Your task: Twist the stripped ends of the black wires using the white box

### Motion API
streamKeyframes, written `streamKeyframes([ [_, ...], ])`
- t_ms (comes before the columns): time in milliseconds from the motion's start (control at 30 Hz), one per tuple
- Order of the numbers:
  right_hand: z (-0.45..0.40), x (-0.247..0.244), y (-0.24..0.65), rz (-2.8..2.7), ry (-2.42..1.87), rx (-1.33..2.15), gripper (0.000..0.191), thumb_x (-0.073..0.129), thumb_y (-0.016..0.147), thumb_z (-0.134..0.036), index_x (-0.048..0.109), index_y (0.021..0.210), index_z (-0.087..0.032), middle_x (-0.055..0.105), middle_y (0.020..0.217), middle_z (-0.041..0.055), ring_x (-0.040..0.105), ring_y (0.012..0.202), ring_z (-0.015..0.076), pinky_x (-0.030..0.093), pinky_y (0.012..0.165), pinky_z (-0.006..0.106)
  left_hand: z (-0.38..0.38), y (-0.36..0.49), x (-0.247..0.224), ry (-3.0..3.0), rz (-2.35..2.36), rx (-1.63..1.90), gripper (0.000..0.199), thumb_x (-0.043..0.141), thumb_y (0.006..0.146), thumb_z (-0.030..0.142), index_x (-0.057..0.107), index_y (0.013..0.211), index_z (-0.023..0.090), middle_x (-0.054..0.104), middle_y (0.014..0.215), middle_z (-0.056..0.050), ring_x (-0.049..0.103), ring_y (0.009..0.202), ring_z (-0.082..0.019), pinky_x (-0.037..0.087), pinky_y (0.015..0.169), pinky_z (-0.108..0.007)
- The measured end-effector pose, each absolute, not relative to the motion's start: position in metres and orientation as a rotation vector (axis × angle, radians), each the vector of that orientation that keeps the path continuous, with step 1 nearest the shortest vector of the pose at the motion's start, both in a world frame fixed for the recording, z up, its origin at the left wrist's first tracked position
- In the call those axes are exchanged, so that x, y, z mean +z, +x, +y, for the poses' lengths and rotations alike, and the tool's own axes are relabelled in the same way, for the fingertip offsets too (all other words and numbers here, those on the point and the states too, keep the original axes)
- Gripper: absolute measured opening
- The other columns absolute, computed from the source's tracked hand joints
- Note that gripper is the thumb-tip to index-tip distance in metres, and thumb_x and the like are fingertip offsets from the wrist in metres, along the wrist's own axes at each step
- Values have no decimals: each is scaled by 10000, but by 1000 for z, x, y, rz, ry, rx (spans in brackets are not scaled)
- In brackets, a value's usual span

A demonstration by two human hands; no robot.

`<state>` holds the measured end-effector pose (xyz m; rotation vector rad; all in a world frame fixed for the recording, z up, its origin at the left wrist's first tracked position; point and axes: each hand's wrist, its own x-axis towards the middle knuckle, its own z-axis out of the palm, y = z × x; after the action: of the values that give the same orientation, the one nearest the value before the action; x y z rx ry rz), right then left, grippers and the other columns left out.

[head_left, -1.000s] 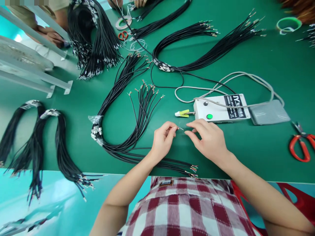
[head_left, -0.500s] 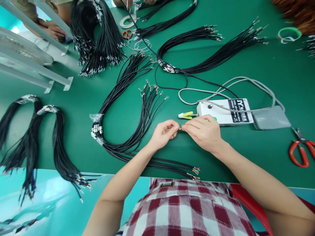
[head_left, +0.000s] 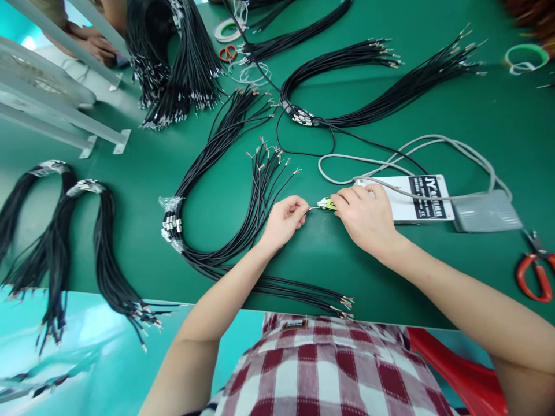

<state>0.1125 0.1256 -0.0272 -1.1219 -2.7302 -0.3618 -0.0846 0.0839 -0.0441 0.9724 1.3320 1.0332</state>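
My left hand (head_left: 284, 222) is closed in a pinch on a black cable, whose thin stripped wire end (head_left: 313, 208) points right. This wire reaches the white tip of a small yellow-green clip (head_left: 331, 204); whether it sits inside the jaws I cannot make out. Fingers of my right hand (head_left: 368, 218) are pinched around the clip, just in front of the white box (head_left: 401, 193) with a black label, and cover part of it. Left of my hands curves a bundle of black cables (head_left: 191, 173), banded with clear wrap, its ends fanned out.
Red-handled pliers (head_left: 534, 268) lie at the right, beside a grey pedal (head_left: 488, 211) with a looped grey cord. More black cable bundles (head_left: 368, 110) lie behind and at the left. Grey metal legs (head_left: 65, 118) stand on the left; another person's hands (head_left: 97, 46) rest beyond them.
My right hand has left the wire end and closed on the yellow-green clip. My left hand has brought the wire slightly up to the clip's tip. The view has shifted slightly.
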Motion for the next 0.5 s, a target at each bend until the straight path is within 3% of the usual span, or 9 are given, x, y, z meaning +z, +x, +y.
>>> streamKeyframes([
  [167,139,-27,110,-2691,-1094,-94,285,493,931,-74,593,715,-231,633,720,53,553,801,244,357,826,417,94,-83,-49,1020,1343,1027,245,712,817,352,578,729,166,510,542,34,427,474,-68,299,449,-180],
  [500,142,-28,112,-2726,-1040,-193,278,496,931,-82,594,715,-227,638,709,48,548,768,218,385,808,410,108,-83,-61,1210,1426,912,158,627,846,272,593,731,169,539,545,32,449,471,-79,330,482,-199],
])
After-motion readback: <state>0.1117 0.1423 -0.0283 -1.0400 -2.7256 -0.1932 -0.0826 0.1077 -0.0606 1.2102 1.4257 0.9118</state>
